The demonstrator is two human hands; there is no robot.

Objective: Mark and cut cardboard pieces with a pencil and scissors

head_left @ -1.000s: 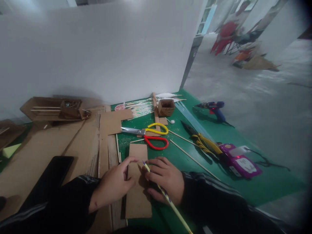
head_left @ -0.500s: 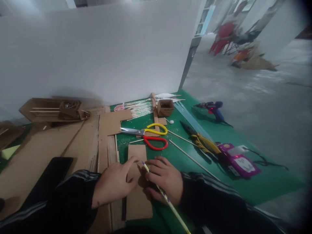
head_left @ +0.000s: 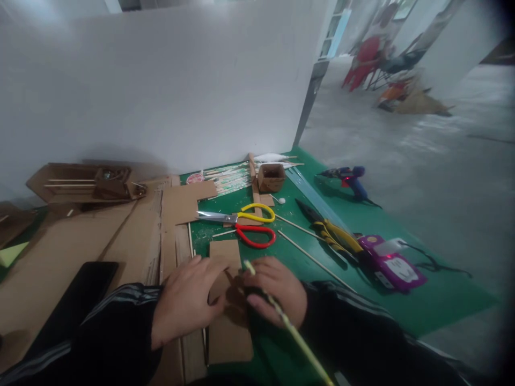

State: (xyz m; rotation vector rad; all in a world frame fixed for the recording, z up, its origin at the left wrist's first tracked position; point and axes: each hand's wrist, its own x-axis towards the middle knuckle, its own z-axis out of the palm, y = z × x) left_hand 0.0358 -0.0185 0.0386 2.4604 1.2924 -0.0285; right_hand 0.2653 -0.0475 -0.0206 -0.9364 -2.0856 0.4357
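So the cardboard strip (head_left: 231, 343) is lying lengthwise toward the near edge of the green bench (head_left: 402, 321), pretty much between both hands. The left hand (head_left: 189, 297) is arching over its left side, thumb and fingers parted; it's a bit blurry, so I'm not able to tell if the fingertips are pressing down. The right hand (head_left: 277, 289) is gripping what's looking like a yellow pencil (head_left: 300, 338), by the strip's right side. Scissors (head_left: 236, 219) are sitting past its far end, glue gun (head_left: 351, 179) resting near the bench's right edge.
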